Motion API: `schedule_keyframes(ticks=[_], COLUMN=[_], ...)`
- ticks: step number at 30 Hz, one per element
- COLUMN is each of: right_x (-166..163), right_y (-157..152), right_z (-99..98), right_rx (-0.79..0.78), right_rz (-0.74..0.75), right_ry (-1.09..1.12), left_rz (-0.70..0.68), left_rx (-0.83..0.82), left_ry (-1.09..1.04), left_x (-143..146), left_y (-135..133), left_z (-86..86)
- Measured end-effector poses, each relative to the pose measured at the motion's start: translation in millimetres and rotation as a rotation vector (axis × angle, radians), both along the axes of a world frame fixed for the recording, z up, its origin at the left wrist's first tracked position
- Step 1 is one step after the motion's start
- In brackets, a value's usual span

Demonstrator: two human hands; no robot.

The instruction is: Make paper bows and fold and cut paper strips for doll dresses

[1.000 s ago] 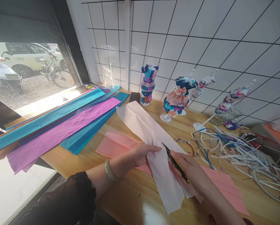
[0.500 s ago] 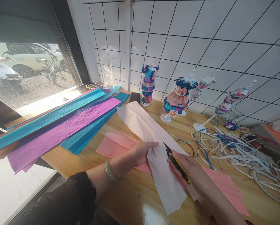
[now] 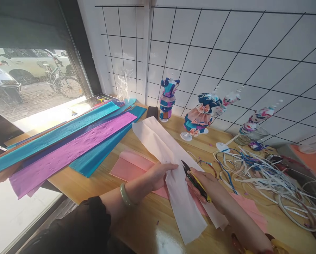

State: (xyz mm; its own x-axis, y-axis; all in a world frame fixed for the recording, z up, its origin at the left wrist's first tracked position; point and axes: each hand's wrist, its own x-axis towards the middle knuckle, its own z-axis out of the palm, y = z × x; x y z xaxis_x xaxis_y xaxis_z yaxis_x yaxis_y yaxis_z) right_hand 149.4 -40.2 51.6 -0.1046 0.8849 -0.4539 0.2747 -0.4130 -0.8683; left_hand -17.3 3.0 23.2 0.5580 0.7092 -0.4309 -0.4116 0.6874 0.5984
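Observation:
My left hand [image 3: 160, 175] pinches a long sheet of pale pink crepe paper [image 3: 188, 215] near its middle, thumb on top. The paper slants from the back of the table toward the front edge and looks folded or doubled. My right hand [image 3: 201, 181] is closed around small black and yellow thread snips [image 3: 196, 181]. Their pointed blades lie over the pale paper, just right of my left thumb, and are slightly apart. Beneath the pale sheet, a darker pink crepe sheet [image 3: 131, 165] rests on the table.
Turquoise [image 3: 54, 132] and purple crepe sheets [image 3: 75, 150] lie at the left by the window. Along the tiled wall stand small dress forms in paper outfits [image 3: 199, 118]. A tangle of white and blue strips [image 3: 260, 176] covers the wooden table's [image 3: 139, 225] right side.
My right hand and the snips have shifted slightly left, bringing the blades nearer my left thumb. My left hand keeps its pinch on the pale paper. The camera view has moved slightly.

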Motion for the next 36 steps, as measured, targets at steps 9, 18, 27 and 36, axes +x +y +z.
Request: schedule_keyframes(ticks=[9, 18, 27, 36], right_x=[-9, -11, -16, -13], right_y=[7, 7, 7, 7], right_z=[0.9, 1.7, 5.8, 4.8], right_rx=[-0.01, 0.027, 0.025, 0.027], right_rz=[-0.05, -0.038, -0.044, -0.01], right_ry=[-0.032, -0.045, -0.014, -0.051], left_rz=[-0.03, -0.021, -0.005, 0.029], left_rx=[-0.035, -0.057, -0.051, -0.08], left_ry=[-0.065, -0.069, -0.078, -0.09], left_x=[-1, 0, 0, 1], left_y=[0, 1, 1, 0], left_z=[-1.9, -3.7, -4.8, -3.5])
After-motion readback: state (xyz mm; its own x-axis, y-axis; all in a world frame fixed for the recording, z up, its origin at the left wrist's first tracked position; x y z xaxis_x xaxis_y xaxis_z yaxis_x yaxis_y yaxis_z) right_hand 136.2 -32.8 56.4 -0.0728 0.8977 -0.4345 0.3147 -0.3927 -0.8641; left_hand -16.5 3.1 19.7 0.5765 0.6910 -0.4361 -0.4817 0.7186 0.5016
